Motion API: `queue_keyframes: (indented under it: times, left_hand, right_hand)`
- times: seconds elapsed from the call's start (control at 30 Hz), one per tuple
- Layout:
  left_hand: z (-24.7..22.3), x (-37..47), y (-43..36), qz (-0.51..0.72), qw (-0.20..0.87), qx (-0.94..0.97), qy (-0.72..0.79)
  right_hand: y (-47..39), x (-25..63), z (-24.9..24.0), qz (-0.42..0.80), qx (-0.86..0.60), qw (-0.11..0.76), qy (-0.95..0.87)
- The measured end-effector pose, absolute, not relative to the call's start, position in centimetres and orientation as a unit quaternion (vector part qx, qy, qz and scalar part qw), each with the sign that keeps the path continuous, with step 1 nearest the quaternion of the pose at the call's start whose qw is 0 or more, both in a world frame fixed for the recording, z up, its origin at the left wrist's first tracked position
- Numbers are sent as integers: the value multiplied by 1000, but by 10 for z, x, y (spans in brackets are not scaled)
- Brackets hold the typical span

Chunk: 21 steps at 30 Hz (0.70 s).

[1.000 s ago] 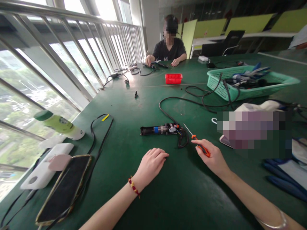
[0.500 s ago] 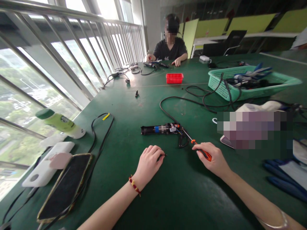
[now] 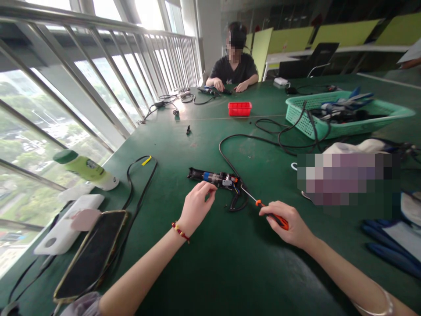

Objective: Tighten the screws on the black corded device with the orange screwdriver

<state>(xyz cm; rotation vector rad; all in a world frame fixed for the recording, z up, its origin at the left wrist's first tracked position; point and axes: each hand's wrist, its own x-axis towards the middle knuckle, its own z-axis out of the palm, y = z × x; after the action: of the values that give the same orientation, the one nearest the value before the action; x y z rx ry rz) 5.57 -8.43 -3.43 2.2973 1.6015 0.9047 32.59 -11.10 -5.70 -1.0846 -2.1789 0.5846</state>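
Observation:
An opened corded tool (image 3: 214, 178) lies on the green table, a dark cylindrical body with a blue band, bare wires and a black looped handle frame. My left hand (image 3: 199, 202) is at its near side, fingers curled against the body; the fingertips are partly hidden. In my right hand (image 3: 289, 221) is a screwdriver (image 3: 272, 215) with an orange and black handle. The shaft slants left, its tip at the wired end of the tool. A tiny dark piece (image 3: 225, 206) lies on the table below the tool.
A black cable (image 3: 250, 135) runs back toward a green basket (image 3: 332, 129) of gloves and dark items. A red tray (image 3: 240, 109) sits farther off; a person (image 3: 234, 66) works beyond. At left are a phone (image 3: 92, 254), a white device (image 3: 70, 224) and a bottle (image 3: 87, 169).
My left hand has moved up to the tool, leaving the tiny dark piece on the table. The tool has shifted left and turned slightly. The screwdriver has moved a little left and down with it.

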Motion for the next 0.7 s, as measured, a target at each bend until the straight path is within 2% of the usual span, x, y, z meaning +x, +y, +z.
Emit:
queue_keyframes:
  times: [0.2,0.7]
  left_hand:
    - [-35,79,-63,341,51,782,520]
    - [-50,78,-53,311,-21,815,488]
  right_hand:
    - [-108,330,-59,243,-425,313,-814]
    - [-107,330,-58,257,-428,311,-809]
